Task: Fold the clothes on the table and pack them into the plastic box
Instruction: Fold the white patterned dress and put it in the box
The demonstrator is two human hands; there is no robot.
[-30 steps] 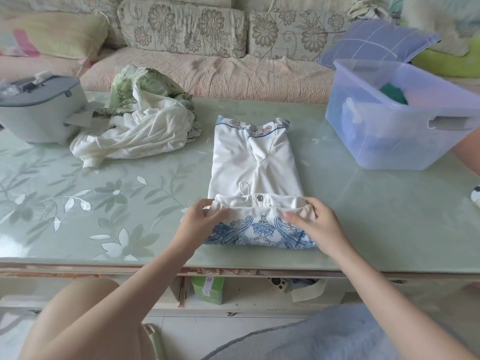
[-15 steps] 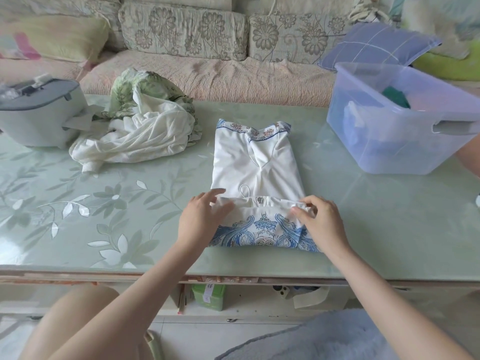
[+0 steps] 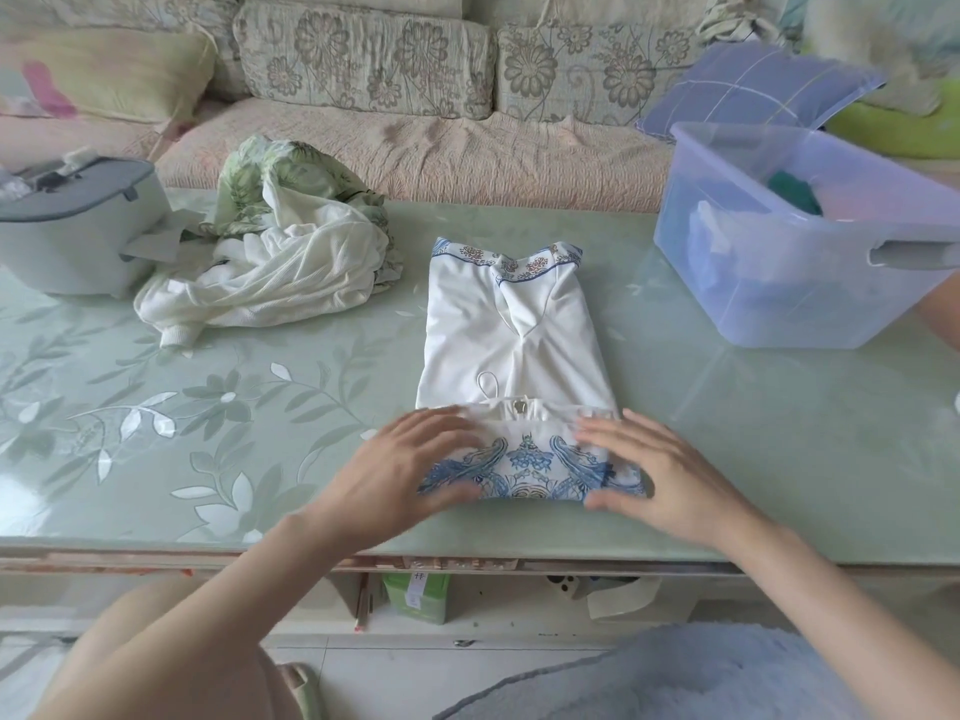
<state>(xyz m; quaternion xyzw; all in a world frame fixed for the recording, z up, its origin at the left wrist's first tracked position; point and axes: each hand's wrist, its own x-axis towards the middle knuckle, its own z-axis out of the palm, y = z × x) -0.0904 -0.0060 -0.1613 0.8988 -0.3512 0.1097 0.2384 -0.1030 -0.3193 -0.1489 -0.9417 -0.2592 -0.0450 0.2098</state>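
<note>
creasing seems the purpose: left hand (image 3: 410, 470) and right hand (image 3: 660, 480) lie flat, spread open and gripping nothing, on the turned-up blue hem of the white garment (image 3: 511, 324) near the worktop (image 3: 260, 407) edge, plastic box (image 3: 779, 262) well apart to the right.

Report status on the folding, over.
Left hand and right hand open, flat on folded blue-patterned end of white top. Nothing between it and plastic box. Crumpled pile unfolded, far left.

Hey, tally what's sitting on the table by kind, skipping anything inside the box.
Folded garment: 1
Crumpled garments: 2, white garment and green floral garment
Plastic box: 1
Grey case: 1
Total: 5
</note>
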